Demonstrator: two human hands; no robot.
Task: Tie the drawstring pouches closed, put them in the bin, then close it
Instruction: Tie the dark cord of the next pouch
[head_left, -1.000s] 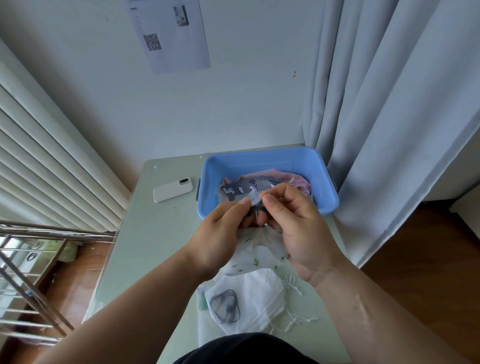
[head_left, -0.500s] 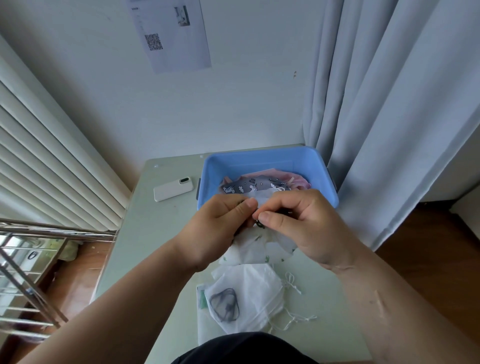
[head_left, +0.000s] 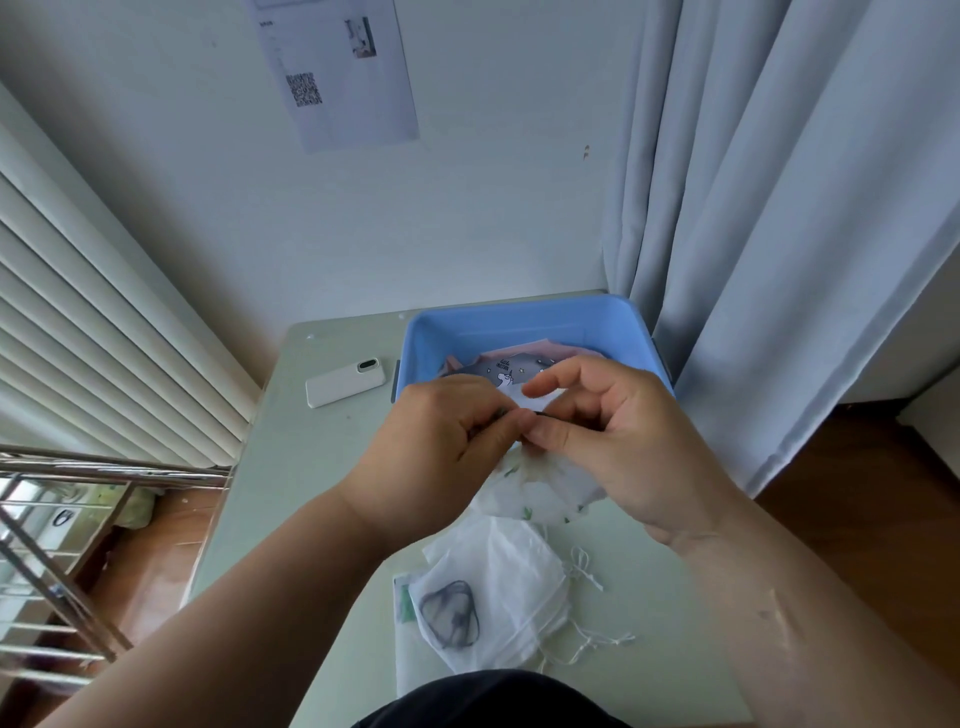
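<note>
The leaf-printed white pouch is held up just above the table, right in front of the blue bin's near wall. Its gathered neck is caught between the two hands and its body hangs below them. The left hand has a tight grip, fingers curled and pinching the dark drawstring at the neck. The right hand meets it fingertip to fingertip, its grip also closed on that cord between thumb and curled fingers, with the forefinger lifted above. How the cord is looped I cannot tell.

Inside the bin lie a grey unicorn pouch and a pink pouch beneath it. Nearer the person, a white mesh pouch lies on the table with a dark item showing through it and its white strings trailing to the right. A white phone lies just left of the bin. A pale curtain hangs at the right, and a sheet with a QR code is on the wall.
</note>
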